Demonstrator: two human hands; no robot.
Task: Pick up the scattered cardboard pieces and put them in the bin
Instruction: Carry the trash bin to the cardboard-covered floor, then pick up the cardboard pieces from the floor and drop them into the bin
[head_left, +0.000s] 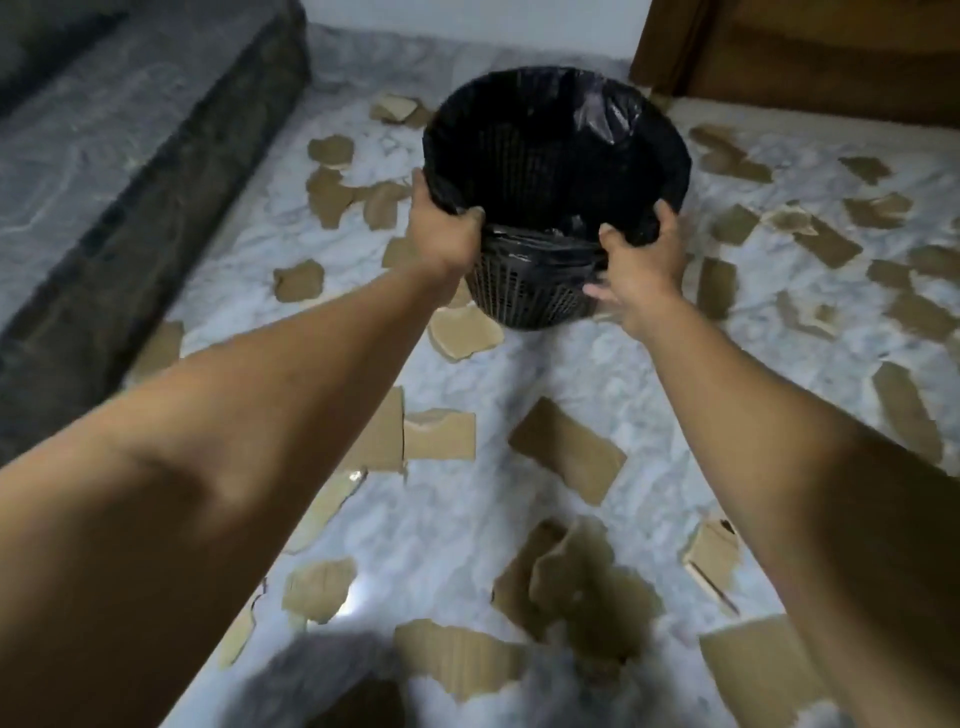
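The left hand and right hand each grip the near rim of the black-lined bin, probably positioning it centrally among the cardboard pieces scattered across the floor.

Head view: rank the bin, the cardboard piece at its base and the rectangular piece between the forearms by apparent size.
1. bin
2. rectangular piece between the forearms
3. piece at the bin's base
The order of the two pieces is unsure: the rectangular one lies nearer the camera.
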